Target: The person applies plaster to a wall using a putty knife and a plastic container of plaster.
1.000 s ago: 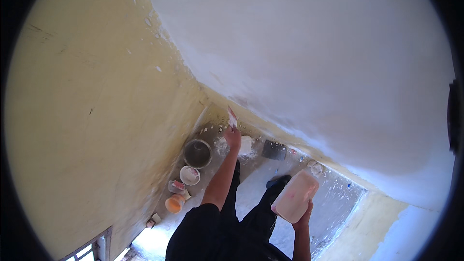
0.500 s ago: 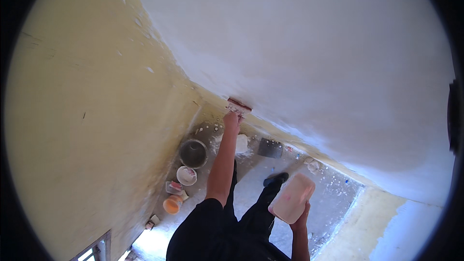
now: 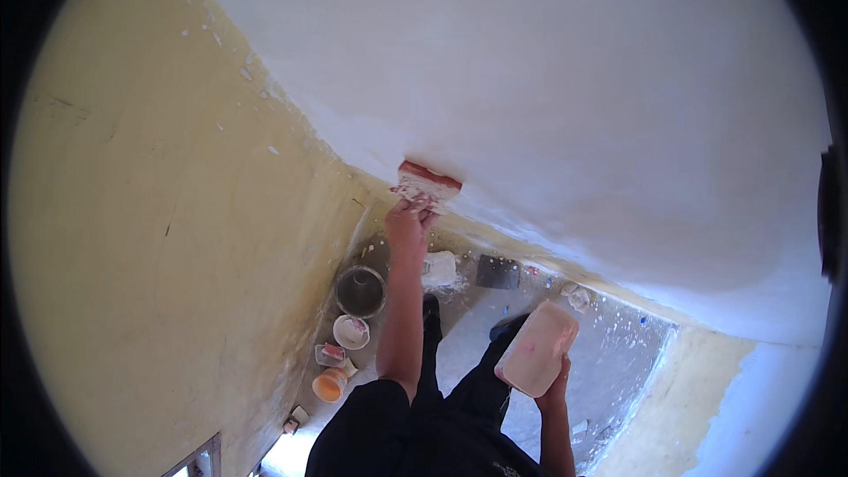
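My left hand [image 3: 409,223] reaches up to the far wall, its fingers closed on a red putty spreader [image 3: 430,180] smeared with white putty. The spreader's wide edge lies against the white-coated wall [image 3: 565,97], just right of the corner with the yellow wall [image 3: 177,230]. Lower and to the right, my right hand [image 3: 555,389] grips the side of a pale pinkish rectangular tub [image 3: 539,349]. The tub is held tilted in front of my right leg; faint pink marks show on it. Part of the right hand is hidden behind it.
Along the yellow wall stand a dark bucket [image 3: 360,291], a white bucket [image 3: 351,331], a small clear container [image 3: 330,354] and an orange bucket [image 3: 329,384]. A white bag-like lump [image 3: 439,268], a dark slab [image 3: 498,271] and a crumpled pale piece [image 3: 577,297] lie on the speckled floor.
My left hand and the spreader have moved a little up and left along the wall, and more of the spreader's face shows. The tub has shifted slightly downward.
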### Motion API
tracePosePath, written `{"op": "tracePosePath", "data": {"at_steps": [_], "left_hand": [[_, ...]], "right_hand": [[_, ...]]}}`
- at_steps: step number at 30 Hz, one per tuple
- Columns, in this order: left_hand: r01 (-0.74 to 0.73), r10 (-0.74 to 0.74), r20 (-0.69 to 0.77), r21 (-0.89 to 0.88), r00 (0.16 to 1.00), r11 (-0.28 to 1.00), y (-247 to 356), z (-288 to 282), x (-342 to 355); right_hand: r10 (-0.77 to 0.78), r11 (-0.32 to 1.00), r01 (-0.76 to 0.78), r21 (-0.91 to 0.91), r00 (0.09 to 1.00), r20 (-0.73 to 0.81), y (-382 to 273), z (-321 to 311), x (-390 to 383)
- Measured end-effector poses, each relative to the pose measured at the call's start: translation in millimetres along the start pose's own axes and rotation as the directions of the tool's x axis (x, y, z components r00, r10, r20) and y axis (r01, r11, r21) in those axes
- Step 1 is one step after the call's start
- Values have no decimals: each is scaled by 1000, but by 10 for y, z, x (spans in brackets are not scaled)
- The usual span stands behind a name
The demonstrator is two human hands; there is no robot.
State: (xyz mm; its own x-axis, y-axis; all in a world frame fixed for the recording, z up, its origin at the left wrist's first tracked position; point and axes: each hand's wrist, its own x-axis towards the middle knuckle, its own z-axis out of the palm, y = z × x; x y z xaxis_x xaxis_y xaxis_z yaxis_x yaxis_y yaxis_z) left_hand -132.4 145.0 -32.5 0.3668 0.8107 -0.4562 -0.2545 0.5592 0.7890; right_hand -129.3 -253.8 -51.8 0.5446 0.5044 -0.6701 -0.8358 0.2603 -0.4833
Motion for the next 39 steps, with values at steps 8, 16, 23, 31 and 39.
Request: {"op": "tracePosePath", "data": {"at_steps": [8,16,23,31,39], "left_hand": [[-213,231,-246,99,941,972,-493,-572,425],[-277,641,-213,770,738,575,-2015,265,635],[-401,503,57,684,862,610,-2754,-48,-160],[54,218,-480,490,850,870,-2572,-1546,1408],[126,-85,-354,96,932,987,-1560,-703,1438]], "right_hand": [[-24,991,20,-129,999,-28,129,-30,132],[54,996,-48,78,995,-86,103,-284,118],[13,999,-10,38,998,-66,-39,-387,109],[35,991,-31,131,999,-28,-169,-259,123],[43,989,-29,145,994,-98,-59,-283,45]]}}
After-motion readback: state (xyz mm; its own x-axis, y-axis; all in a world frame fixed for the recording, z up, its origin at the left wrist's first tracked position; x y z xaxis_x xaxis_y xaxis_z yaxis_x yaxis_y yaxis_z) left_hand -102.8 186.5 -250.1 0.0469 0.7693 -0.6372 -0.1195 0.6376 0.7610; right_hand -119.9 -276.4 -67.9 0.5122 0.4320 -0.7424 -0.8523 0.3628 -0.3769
